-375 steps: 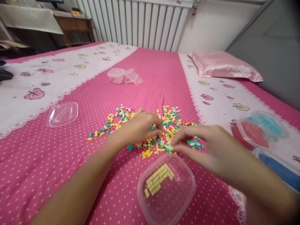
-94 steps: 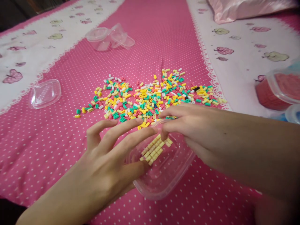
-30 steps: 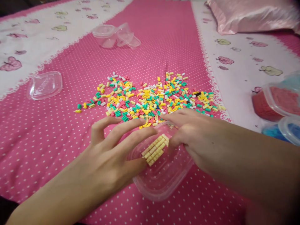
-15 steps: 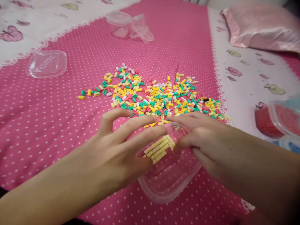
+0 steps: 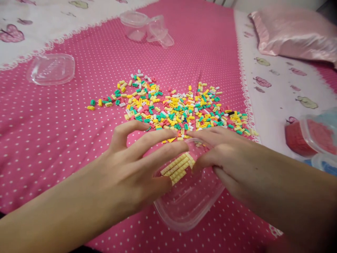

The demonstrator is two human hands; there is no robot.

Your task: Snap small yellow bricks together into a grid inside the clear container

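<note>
left hand [image 5: 131, 172] from bricks [image 5: 173, 102] to container [image 5: 195, 200], fingers [image 5: 168, 152] spread; right hand [image 5: 231, 158] alongside, fingers unclear

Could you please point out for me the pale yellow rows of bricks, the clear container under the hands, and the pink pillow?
Pale yellow rows of bricks [image 5: 177, 168]: head view, middle of the rows.
Clear container [image 5: 193, 200]: head view, its bare near part.
Pink pillow [image 5: 296, 33]: head view, on its upper surface.
</note>
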